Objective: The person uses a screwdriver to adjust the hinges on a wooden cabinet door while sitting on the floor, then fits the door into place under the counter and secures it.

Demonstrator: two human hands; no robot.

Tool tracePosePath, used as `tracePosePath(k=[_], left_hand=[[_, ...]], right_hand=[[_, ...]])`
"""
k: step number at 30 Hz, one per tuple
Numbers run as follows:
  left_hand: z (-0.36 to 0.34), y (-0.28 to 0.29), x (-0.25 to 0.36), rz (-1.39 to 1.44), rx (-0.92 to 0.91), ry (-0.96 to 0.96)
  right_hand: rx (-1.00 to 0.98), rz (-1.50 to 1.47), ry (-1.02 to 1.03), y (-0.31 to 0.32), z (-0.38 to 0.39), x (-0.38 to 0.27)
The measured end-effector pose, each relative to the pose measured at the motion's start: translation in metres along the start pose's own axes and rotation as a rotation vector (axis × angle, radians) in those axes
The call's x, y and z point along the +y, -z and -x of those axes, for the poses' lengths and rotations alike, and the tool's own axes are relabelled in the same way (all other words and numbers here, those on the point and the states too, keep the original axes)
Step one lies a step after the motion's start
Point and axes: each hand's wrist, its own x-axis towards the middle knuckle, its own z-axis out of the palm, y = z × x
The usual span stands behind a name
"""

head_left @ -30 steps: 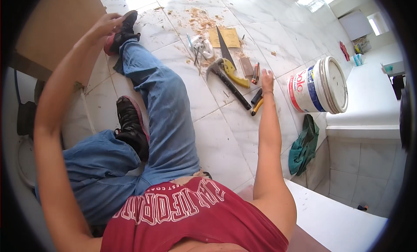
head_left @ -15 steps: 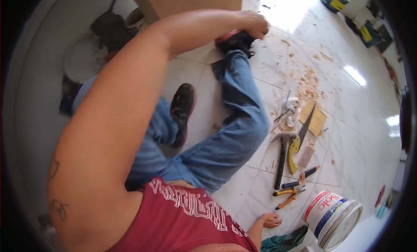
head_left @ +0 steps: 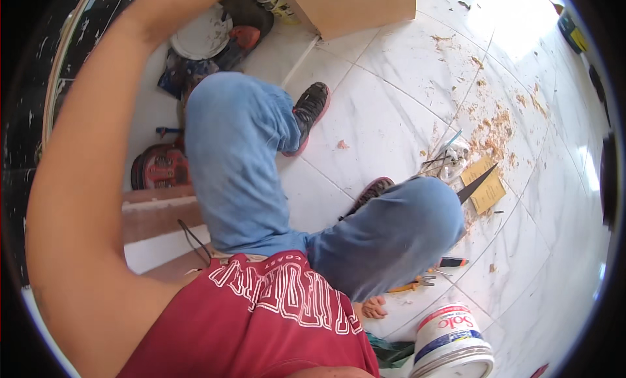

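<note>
My left arm reaches up past the upper edge, so my left hand is out of the picture. My right hand leans on the floor tiles with its fingers laid down, holding nothing that I can see. Just beyond it are pliers with orange handles, partly behind my bent right leg. A tool with a black and orange handle lies a little farther off. A white paint bucket lies tipped to the right of my right hand.
A dark saw blade crosses yellowish sandpaper beside my right knee. Wood shavings cover the tiles beyond. A brown wooden panel stands at the top. To my left are a round white lid and a red-black tool.
My left hand has left my shoe and gone out of view at the top. Both knees have bent up, my right foot has drawn in, and my right leg now hides the hammer.
</note>
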Motion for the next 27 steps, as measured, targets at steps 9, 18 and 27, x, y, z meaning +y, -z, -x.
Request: tracePosePath(k=[9, 18, 27], left_hand=[[0.082, -0.277, -0.164, -0.237, -0.138, 0.184], [-0.024, -0.345, -0.169, -0.072, 0.239, 0.411], [-0.030, -0.367, -0.210, -0.262, 0.529, 0.281]], right_hand=[[-0.677, -0.685, 0.134, 0.044, -0.066, -0.068], [-0.921, -1.041, -0.186, 0.247, -0.128, -0.207], [-1.051, -1.023, -0.090, 0.313, -0.114, -0.283]])
